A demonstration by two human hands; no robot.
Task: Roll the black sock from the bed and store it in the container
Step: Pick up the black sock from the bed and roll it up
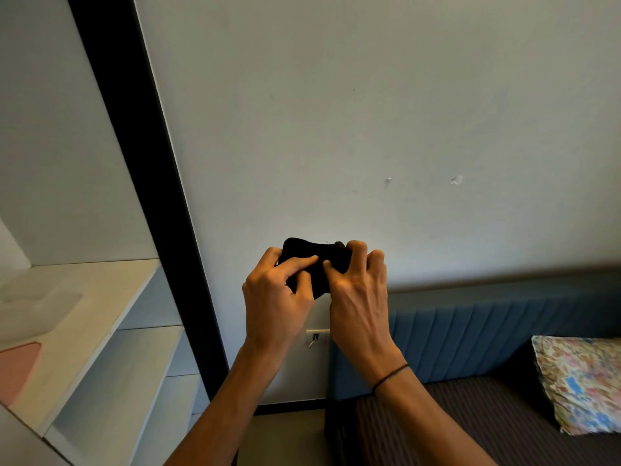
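The black sock (311, 255) is bunched into a compact roll, held up in the air in front of the wall. My left hand (275, 297) grips its left side, with the index finger pressed across the fabric. My right hand (359, 290) grips the right side, fingers curled over the top edge. A clear plastic container (37, 307) sits on the white shelf at the far left, and a pink lid or mat (16, 371) lies beside it. The bed (453, 428) with its dark striped cover is at the lower right.
A white shelf unit (111, 334) with a black vertical post (151, 183) stands at left. A blue padded headboard (487, 334) runs along the wall. A floral pillow (581, 381) lies on the bed at right. A wall socket (317, 336) is below my hands.
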